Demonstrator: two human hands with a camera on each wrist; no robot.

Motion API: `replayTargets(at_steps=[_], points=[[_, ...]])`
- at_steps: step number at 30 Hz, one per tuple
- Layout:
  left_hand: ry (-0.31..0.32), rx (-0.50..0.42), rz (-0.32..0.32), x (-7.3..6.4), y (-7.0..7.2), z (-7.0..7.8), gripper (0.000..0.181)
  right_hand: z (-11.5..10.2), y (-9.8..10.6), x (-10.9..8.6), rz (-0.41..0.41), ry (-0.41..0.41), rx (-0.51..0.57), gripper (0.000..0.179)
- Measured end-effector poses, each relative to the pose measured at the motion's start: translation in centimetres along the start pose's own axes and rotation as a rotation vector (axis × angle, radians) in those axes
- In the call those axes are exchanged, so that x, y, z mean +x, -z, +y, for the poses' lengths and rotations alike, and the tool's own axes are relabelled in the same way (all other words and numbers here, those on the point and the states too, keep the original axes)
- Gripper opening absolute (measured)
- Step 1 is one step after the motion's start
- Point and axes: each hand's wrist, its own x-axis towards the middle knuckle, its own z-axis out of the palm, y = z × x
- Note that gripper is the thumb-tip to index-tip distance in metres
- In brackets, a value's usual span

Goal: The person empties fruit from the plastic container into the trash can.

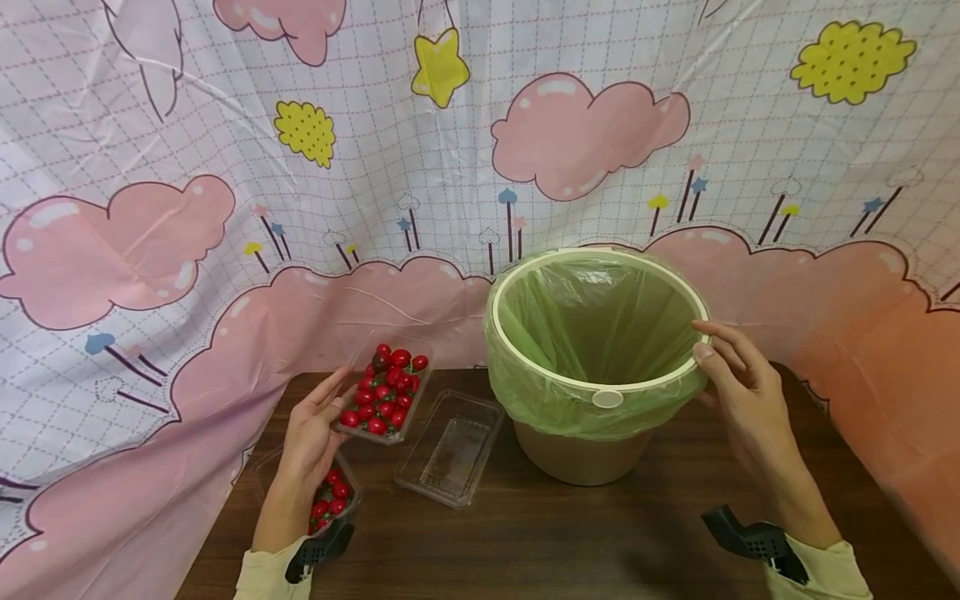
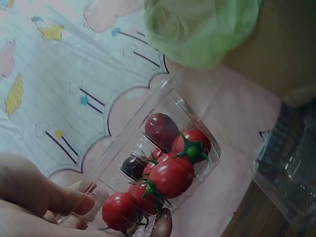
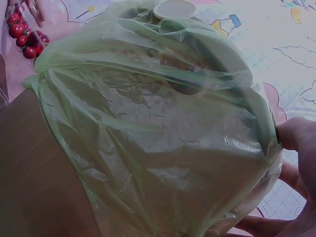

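Observation:
My left hand (image 1: 311,425) holds a clear plastic box (image 2: 118,133) of red cherry tomatoes (image 1: 386,396) by its side, raised over the table and tilted. In the left wrist view, thumb and fingers grip the box's near end; a couple of the tomatoes (image 2: 133,167) look darker. My right hand (image 1: 742,387) pinches the cream rim (image 1: 517,354) of a trash can (image 1: 585,458) at its right side, thumb outside and fingers over the edge. A green plastic bag (image 1: 600,421) lines the can and folds down over its outside.
Between the left hand and the can lies a clear plastic container (image 1: 453,450) with no tomatoes in it. Another box of cherry tomatoes (image 1: 337,496) sits under the left forearm, partly hidden. The dark wooden table (image 1: 525,542) meets a patterned cloth (image 1: 420,317) at the back.

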Motion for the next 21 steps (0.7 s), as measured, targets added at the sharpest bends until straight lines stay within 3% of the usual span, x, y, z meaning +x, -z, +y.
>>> replayTargets(at_steps=[14, 21], points=[[-0.079, 0.018, -0.073, -1.5, -2.4, 3.4, 0.050, 0.0, -0.2, 0.0, 0.018, -0.002, -0.002, 0.044], [-0.079, 0.020, -0.095, -2.3, -3.4, 4.7, 0.051, -0.1, -0.2, 0.0, 0.010, -0.006, 0.002, 0.044]])
